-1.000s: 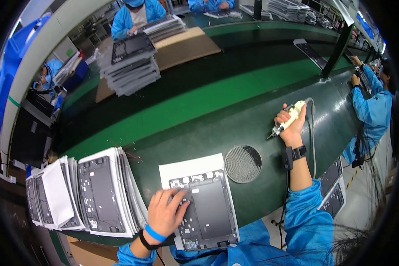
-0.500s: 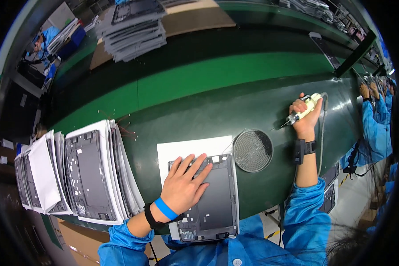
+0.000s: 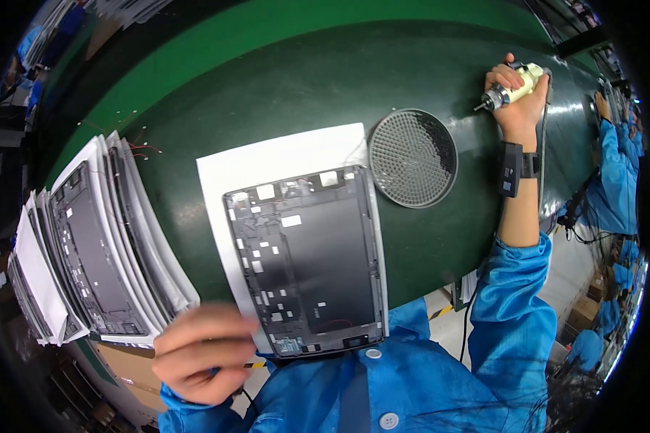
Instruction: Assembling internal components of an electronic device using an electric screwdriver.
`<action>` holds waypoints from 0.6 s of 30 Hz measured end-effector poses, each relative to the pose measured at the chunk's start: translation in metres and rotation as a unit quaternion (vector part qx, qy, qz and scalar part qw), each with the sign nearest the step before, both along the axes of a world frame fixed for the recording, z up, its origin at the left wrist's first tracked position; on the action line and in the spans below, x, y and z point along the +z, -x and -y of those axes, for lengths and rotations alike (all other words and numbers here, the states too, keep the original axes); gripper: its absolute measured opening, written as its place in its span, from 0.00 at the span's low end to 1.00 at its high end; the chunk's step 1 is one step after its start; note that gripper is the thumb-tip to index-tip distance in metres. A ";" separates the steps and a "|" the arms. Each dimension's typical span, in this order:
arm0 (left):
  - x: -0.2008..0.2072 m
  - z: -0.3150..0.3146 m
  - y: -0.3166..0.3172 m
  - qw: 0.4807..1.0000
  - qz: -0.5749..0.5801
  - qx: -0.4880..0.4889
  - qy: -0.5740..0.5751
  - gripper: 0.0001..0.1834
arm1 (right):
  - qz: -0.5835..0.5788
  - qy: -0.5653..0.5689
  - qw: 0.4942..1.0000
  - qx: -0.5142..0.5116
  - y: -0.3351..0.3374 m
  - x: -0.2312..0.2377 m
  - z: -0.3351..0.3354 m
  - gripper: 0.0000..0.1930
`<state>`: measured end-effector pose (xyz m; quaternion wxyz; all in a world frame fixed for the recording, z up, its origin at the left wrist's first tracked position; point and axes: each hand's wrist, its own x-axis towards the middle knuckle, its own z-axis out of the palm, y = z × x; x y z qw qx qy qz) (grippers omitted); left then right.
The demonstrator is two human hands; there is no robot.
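Note:
My right hand (image 3: pixel 518 101) is wrapped round a pale yellow electric screwdriver (image 3: pixel 523 81), held above the far right of the bench. Its metal nose and thin bit point left, and a grey cable runs down beside my forearm. In front of me a dark grey tablet housing (image 3: pixel 332 252), dotted with small white pads, lies open side up on a white sheet (image 3: pixel 282 155). My left hand (image 3: pixel 202 353) hovers by the near left corner of the housing. Motion smears its fingers, so whether they hold anything cannot be made out.
A round tray (image 3: pixel 412 160) with a dimpled grid stands right of the housing, dark bits at its far right side. Stacked housings with white sheets (image 3: pixel 97 249) lean at the left, thin red wires (image 3: pixel 143 148) behind them. A co-worker's blue sleeve (image 3: pixel 614 180) shows far right.
My left hand has lifted off the housing and moved toward its near left corner, uncovering the white pads. The view has shifted nearer to me. The screwdriver stays in my right hand.

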<state>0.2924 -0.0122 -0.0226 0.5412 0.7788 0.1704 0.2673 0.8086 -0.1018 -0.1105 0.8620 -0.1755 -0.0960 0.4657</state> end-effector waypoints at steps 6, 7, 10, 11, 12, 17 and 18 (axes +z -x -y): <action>-0.054 0.064 0.116 0.948 -0.029 -0.047 0.312 0.05 | 0.013 -0.003 1.000 0.004 0.003 -0.005 -0.010 0.41; -0.067 0.073 0.134 0.906 -0.172 -0.082 0.378 0.05 | 0.014 -0.008 1.000 0.006 0.001 -0.002 -0.007 0.41; -0.098 0.110 0.132 0.819 -0.191 0.048 0.539 0.05 | 0.013 0.073 0.997 -0.021 0.002 0.001 0.001 0.39; -0.107 0.118 0.123 0.809 -0.099 0.098 0.571 0.07 | 0.007 0.104 0.995 -0.004 0.005 0.003 0.003 0.33; -0.114 0.120 0.115 0.806 -0.049 0.083 0.584 0.10 | 0.018 0.165 0.983 -0.077 0.016 0.008 0.002 0.30; -0.103 0.129 0.080 0.668 0.062 0.035 0.741 0.23 | 0.034 0.169 0.984 -0.053 0.036 0.026 0.025 0.29; -0.098 0.125 0.073 0.676 0.073 0.028 0.733 0.23 | 0.081 0.181 0.978 -0.061 0.038 0.027 0.029 0.30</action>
